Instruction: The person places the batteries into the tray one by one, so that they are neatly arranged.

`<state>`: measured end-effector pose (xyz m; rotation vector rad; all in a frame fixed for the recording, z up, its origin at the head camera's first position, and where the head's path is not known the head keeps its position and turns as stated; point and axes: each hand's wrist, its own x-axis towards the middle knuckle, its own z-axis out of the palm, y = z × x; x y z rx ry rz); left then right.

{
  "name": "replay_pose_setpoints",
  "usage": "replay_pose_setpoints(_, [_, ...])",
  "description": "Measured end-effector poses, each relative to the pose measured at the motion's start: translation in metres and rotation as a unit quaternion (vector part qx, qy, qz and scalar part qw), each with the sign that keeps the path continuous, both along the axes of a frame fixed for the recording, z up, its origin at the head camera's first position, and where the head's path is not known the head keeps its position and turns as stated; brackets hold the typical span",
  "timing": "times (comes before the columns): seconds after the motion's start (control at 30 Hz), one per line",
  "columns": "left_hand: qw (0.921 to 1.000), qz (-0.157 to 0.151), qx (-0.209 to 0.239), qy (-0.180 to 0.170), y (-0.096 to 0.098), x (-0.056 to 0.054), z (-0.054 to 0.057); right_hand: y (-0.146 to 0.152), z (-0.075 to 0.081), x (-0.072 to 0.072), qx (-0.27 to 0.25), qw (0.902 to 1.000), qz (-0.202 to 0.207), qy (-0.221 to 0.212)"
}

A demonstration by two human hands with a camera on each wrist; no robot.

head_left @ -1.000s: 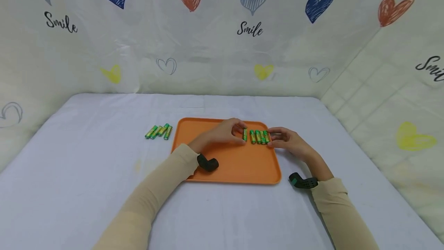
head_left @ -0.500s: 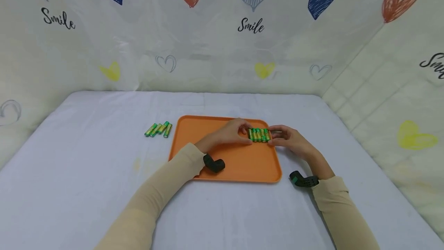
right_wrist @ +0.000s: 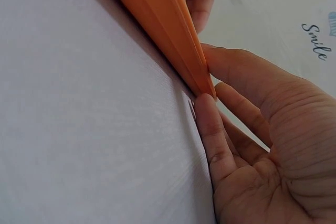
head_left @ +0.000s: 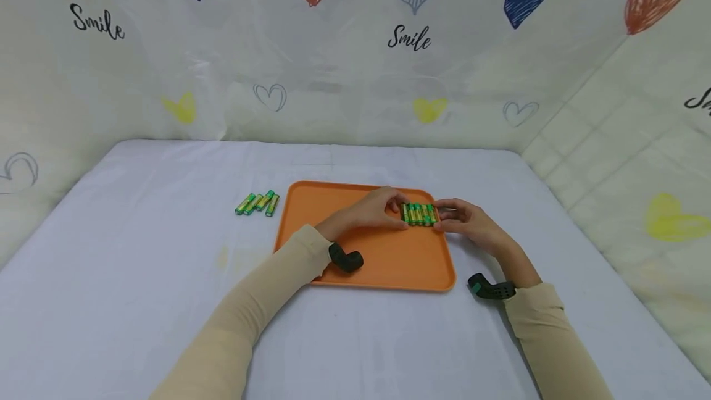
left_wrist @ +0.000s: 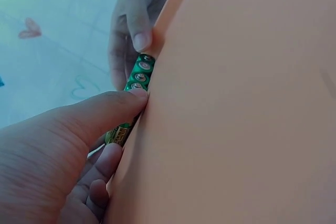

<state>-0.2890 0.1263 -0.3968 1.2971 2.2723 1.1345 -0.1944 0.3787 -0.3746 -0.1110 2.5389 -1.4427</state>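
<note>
1. The battery row (head_left: 419, 214) lies in the tray (head_left: 405, 264), toward its far right corner; the left hand (head_left: 374, 210) pinches the row's left end.
2. The right hand (head_left: 473, 225) is at the tray's right rim; I cannot tell whether it grips.
3. Four loose batteries (head_left: 265, 200) lie left of the tray.
4. Likely light, rigid, smooth, apt to roll; best pinched by the ends.
5. Battery print is unreadable; the backdrop (head_left: 344, 48) beyond the tray reads "Smile".

Soft diffuse light, faint shadows
</note>
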Motion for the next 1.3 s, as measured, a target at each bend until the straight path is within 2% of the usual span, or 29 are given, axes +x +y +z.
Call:
replay_pose_setpoints(0.13, [0.9999,-0.003,-0.01,-0.001,-0.003,0.001,0.004,-0.001,0.001,0.001,0.003,1.0,-0.001,0.003])
replay_pose_setpoints(0.47, [0.9988,-0.015,-0.017,-0.043,-0.012,0.003,0.01,-0.003,-0.001,0.004,0.0,1.0,-0.006,0.002])
replay_pose_setpoints(0.8, [0.9987,-0.022,-0.002,-0.046,-0.025,0.007,0.019,-0.003,0.0,0.007,0.003,0.9999,-0.004,0.009])
replay_pose_setpoints(1.2, [0.9987,-0.016,0.033,-0.036,-0.049,0.006,0.018,-0.005,0.0,0.011,0.001,0.9999,-0.006,0.012])
replay_pose_setpoints(1.3, [0.9988,-0.01,0.036,-0.033,-0.056,0.006,0.02,-0.006,0.0,0.012,0.002,0.9999,-0.006,0.012])
